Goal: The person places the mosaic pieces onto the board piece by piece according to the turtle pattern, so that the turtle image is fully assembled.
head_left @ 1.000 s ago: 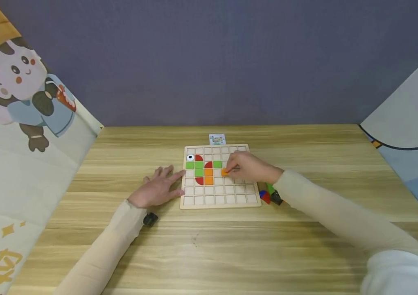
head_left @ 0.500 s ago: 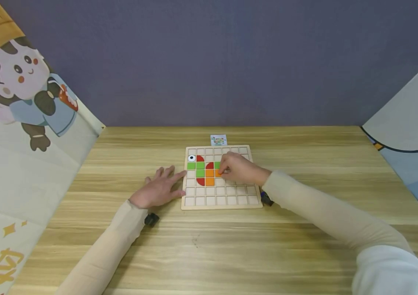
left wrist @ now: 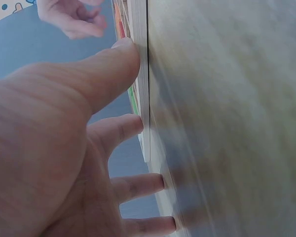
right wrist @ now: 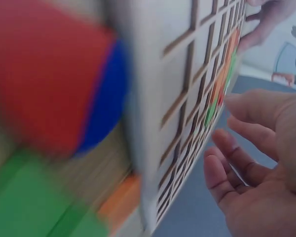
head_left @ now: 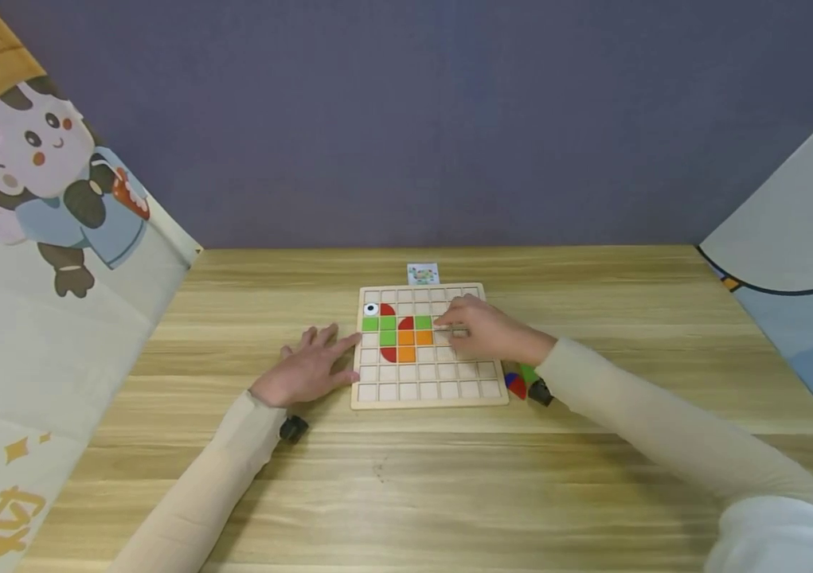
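Note:
A wooden grid board [head_left: 449, 390] lies on the table, holding several coloured tiles: a white eye tile [head_left: 371, 309], green squares, red quarter-rounds and orange squares. My left hand [head_left: 308, 368] is spread, its thumb and index finger touching the board's left edge. The right hand [head_left: 488, 329] hovers over the board just right of a green tile [head_left: 424, 322] and an orange tile [head_left: 424, 337]. In the right wrist view its fingers [right wrist: 222, 177] are loosely bent, with nothing seen between them.
A small picture card [head_left: 423, 274] lies behind the board. Beside its right edge are loose pieces, including a red-and-blue piece [right wrist: 44, 74] and green blocks [right wrist: 34, 197]. A dark wall stands behind the table [head_left: 406, 493].
My right hand carried an orange tile left into the cell under the green one, let go of it and drew back right. The left hand has stayed in place.

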### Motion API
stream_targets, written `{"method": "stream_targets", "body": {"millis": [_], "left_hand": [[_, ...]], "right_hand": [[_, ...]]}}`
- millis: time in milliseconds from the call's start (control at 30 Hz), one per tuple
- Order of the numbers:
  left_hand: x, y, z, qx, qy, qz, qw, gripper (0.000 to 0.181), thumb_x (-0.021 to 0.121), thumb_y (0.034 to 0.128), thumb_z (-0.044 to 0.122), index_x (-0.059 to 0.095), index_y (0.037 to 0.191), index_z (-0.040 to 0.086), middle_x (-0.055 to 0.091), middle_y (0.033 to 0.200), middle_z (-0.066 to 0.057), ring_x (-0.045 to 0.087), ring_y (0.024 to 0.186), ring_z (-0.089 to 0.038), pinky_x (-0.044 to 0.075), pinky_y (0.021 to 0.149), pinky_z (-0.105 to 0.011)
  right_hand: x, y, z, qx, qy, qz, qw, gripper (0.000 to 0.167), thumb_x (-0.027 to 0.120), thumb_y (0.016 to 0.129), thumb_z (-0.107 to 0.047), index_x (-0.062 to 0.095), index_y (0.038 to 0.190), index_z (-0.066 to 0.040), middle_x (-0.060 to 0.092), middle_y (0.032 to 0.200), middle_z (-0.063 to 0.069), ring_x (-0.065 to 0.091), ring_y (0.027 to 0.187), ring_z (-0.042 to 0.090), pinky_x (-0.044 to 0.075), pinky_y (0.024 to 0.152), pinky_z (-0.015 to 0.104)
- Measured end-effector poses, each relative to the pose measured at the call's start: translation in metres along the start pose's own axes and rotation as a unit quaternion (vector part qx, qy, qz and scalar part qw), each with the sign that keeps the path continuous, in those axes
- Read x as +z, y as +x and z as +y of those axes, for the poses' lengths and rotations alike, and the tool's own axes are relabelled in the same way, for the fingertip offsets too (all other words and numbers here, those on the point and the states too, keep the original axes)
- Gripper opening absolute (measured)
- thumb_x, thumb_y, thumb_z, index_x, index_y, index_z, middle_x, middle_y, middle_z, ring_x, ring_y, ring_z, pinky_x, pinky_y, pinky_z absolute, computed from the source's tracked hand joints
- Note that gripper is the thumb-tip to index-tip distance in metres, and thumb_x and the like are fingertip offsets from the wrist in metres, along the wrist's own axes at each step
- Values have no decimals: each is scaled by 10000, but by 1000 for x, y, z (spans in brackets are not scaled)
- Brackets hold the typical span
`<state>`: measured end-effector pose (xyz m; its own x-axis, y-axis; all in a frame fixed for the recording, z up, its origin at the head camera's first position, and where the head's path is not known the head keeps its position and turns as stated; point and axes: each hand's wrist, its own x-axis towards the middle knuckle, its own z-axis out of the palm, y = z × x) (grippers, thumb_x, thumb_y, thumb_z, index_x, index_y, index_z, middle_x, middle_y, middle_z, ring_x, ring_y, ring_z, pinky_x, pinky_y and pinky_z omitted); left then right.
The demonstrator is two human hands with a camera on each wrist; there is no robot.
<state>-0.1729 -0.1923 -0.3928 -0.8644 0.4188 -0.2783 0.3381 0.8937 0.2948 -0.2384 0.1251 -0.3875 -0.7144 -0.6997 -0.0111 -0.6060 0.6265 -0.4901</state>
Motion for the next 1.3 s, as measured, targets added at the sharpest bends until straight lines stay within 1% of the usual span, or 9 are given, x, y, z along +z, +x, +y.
{"method": "stream_targets", "body": {"millis": [133,300,433,633,1000,1100,1167,1267,1300], "left_hand": [[0,-1,0,-5,-23,12,10000,687,466,943,522,210,1521,255,82,1545,-213,70,1341,-541,154,890,-788],[0,-1,-1,-7,-9,16,10000,689,462,944,526,204,1522,256,81,1546,-212,71,1341,-540,153,888,-790],[0,-2,-2,-3,-17,15,10000,689,461,944,527,207,1522,250,86,1544,-213,74,1339,-543,152,888,-790],[0,0,-1,34,18,12,10000,687,455,945,530,203,1522,256,88,1544,-212,75,1340,-541,160,886,-790],[-2,0,1,-1,0,-14,10000,684,458,949,520,195,1524,259,83,1545,-213,72,1342,-538,161,888,-790],[-1,0,0,7,8,-25,10000,684,457,950,518,194,1524,256,82,1544,-216,73,1340,-541,158,889,-790],[-1,-1,0,14,11,-24,10000,684,457,950,517,194,1524,255,82,1544,-217,74,1340,-542,157,889,-790],[-1,-1,1,16,17,-16,10000,684,459,949,519,196,1524,256,83,1544,-216,76,1340,-541,160,890,-789],[-1,-1,1,18,19,-15,10000,684,459,949,519,197,1524,256,83,1544,-216,76,1340,-541,160,889,-789]], "right_hand": [[-12,-25,14,294,15,151,9995,356,649,896,-131,625,1248,-86,578,1014,15,474,761,173,437,680,330],[-21,-58,30,508,-99,237,9984,321,686,878,-136,660,1196,-100,577,1046,17,515,844,200,460,702,352],[-19,-78,39,355,-247,304,9986,288,720,845,-101,693,1132,-100,589,1067,11,523,969,215,470,799,384],[-17,-97,45,292,-287,402,9984,260,740,820,-84,716,1079,-86,603,1108,7,515,1041,224,431,926,441],[-15,-108,56,405,-263,604,9970,240,704,838,-30,711,1078,-45,603,1154,86,506,1067,266,467,869,432],[-16,-107,61,348,-317,638,9968,228,695,846,-34,712,1073,-47,605,1153,91,509,1075,280,418,932,478],[-18,-105,66,303,-387,663,9966,223,695,846,-31,711,1067,-48,606,1156,102,513,1085,301,343,994,533],[-21,-101,72,368,-436,676,9961,200,706,836,-27,725,1030,-69,599,1173,110,507,1098,313,317,1004,554],[-23,-99,73,409,-428,677,9959,190,710,833,-27,730,1017,-70,600,1175,116,507,1092,316,351,979,542]]}}
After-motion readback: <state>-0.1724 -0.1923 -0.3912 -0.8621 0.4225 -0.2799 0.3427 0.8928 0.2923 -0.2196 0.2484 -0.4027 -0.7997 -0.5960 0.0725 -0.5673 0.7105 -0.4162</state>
